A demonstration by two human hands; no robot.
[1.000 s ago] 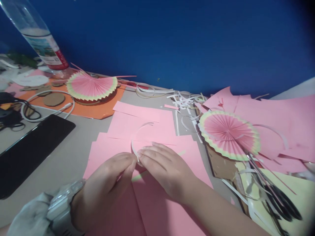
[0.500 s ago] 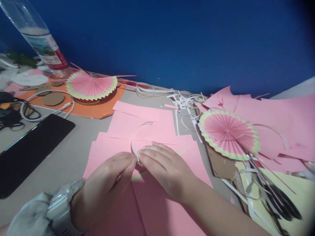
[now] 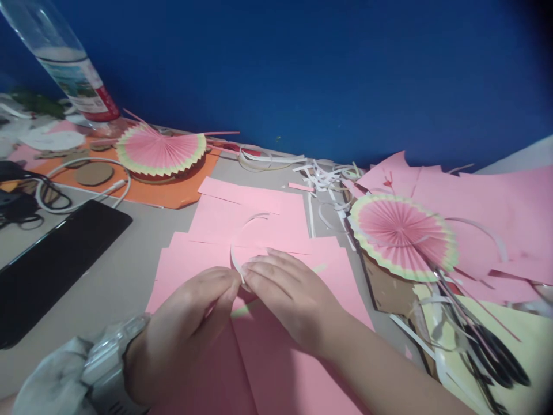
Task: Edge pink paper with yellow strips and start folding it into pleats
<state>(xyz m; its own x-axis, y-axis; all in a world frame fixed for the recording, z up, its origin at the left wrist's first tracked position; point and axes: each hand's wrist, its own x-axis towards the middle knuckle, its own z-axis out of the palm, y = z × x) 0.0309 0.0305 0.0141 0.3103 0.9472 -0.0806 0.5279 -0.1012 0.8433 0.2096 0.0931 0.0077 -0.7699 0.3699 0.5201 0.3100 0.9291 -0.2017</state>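
Observation:
A narrow white paper strip [image 3: 234, 253] curls upward in an arc from between my hands. My left hand [image 3: 196, 305], with a watch on its wrist, pinches the strip's lower end between thumb and fingers. Fingers together, my right hand [image 3: 294, 297] is closed over the strip from the other side; its thumb is hidden. Both hands are over pink paper sheets [image 3: 272, 369] that overlap on the table. A thin pale green strip [image 3: 244, 311] shows on the pink paper just below the fingertips.
Pleated pink-and-green paper fans [image 3: 400, 233] lie to the right and at the back left. Scissors [image 3: 488, 340] rest on yellow paper at right. A phone [image 3: 60, 265], a white cable [image 3: 41, 193] and a plastic bottle [image 3: 80, 80] are at left. Paper scraps [image 3: 326, 176] lie along the blue wall.

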